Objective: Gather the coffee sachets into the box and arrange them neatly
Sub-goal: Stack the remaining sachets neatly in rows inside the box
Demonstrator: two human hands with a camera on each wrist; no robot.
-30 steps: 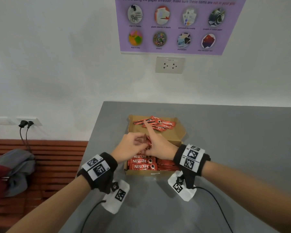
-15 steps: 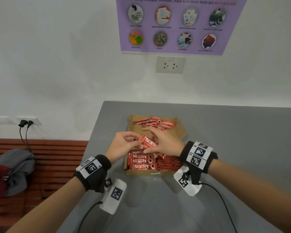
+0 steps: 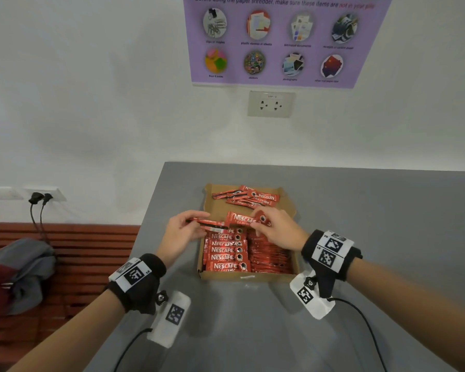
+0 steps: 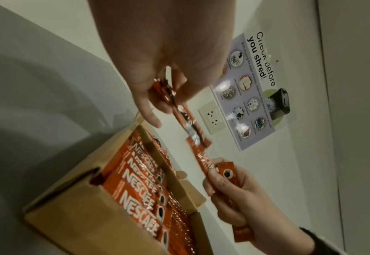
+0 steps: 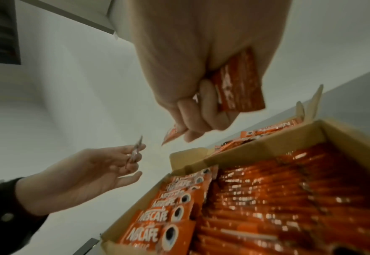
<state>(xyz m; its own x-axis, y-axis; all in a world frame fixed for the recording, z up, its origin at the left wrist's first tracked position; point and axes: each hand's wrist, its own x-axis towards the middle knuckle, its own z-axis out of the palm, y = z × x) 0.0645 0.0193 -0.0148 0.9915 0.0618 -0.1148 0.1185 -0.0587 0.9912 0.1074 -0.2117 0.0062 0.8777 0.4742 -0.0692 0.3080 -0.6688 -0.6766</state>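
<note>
Box on worktop mostly filled, sachets lying in rows; loose pile at far end waiting (still untidy). Left hand pinching one sachet, right hand gripping another, both hovering just above rows.

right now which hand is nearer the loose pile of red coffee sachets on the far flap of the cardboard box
Right. The right hand is just below the loose pile of red coffee sachets, holding a sachet over the cardboard box. The left hand is off the box's left edge.
</note>
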